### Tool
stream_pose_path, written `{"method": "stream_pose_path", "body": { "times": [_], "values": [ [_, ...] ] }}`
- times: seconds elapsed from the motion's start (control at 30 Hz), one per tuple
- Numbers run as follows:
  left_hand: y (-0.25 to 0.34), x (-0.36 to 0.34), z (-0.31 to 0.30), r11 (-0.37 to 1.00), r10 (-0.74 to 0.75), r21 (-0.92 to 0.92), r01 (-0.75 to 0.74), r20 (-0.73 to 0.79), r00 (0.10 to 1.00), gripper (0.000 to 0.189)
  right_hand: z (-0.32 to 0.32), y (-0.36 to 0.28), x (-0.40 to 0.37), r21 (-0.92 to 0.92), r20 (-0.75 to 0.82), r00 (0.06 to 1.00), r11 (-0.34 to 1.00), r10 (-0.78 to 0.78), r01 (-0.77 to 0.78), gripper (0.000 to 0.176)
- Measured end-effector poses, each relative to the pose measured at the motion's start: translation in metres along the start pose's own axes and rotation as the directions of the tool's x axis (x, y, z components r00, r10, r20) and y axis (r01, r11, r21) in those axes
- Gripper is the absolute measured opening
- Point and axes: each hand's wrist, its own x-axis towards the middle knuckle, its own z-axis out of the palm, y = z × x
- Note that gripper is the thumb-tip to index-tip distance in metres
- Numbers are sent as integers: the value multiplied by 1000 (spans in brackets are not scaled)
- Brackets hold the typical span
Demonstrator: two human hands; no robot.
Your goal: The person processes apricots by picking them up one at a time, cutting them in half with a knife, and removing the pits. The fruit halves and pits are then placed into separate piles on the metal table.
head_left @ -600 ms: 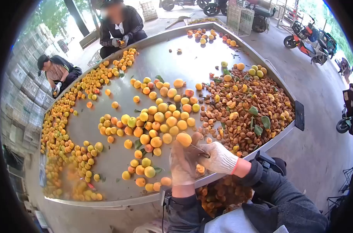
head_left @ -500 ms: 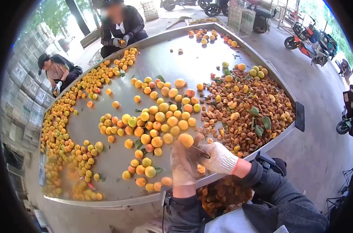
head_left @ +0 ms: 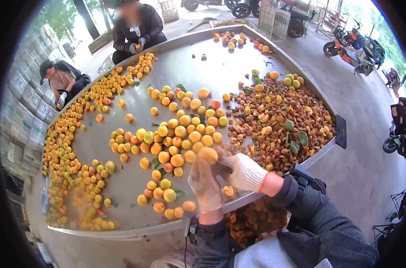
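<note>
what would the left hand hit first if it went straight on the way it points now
Past the orange fruit it holds, the left hand would likely meet the loose fruits on the metal table; its height is unclear, so it might pass over them.

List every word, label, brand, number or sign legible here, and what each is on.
None can be read.
Gloved left hand and right hand: no lettering visible.
Held fruit: no sticker visible.
Stacked crates: pale patches, too blurred to tell whether they are labels.
Parked red two-wheeler: any markings too small to read.
</note>
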Motion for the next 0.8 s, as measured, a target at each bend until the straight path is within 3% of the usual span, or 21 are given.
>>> {"method": "stream_pose_path", "body": {
  "times": [0.07,0.23,0.3,0.33,0.4,0.43,0.5,0.53,0.6,0.63,0.7,0.73,0.8],
  "values": [
    [8,-2,5,998,15,55,-13,-40,999,35,5,8,7,244,63,998,970,-14,-2,23],
    [10,-3,6,996,48,82,-43,-59,997,32,1,5,12,27,102,994,999,-36,33,20],
    [12,-4,11,994,76,81,-72,-49,996,29,-5,7,13,350,282,959,934,-35,-69,20],
    [11,-4,12,995,28,93,-21,-80,996,27,-8,7,13,349,283,959,934,-34,-70,20],
    [10,-5,12,994,-17,103,29,-111,994,24,-17,4,12,270,519,835,892,182,-362,24],
    [11,-4,11,997,-57,54,61,-78,995,24,-22,2,10,271,515,838,893,182,-360,24],
    [12,-4,9,996,-94,4,95,-40,995,24,-29,-1,7,250,622,751,853,222,-459,25],
    [13,-3,7,994,-111,26,111,-1,994,25,-31,0,5,250,618,754,854,222,-456,25],
    [12,-2,6,992,-121,50,119,42,992,25,-32,2,-1,359,394,918,915,32,-186,20],
    [10,-1,6,996,-91,26,89,69,993,25,-28,5,-2,359,388,921,916,28,-179,20],
    [8,1,6,998,-56,-1,56,98,994,26,-19,10,-4,-3,21,988,989,-151,151,21],
    [9,2,4,995,-66,-72,73,106,992,29,-20,8,-7,-10,65,996,998,-57,58,18],
    [6,4,1,986,-75,-143,90,109,991,32,-15,5,-7,-92,18,999,995,-44,46,20]
  ]
}}
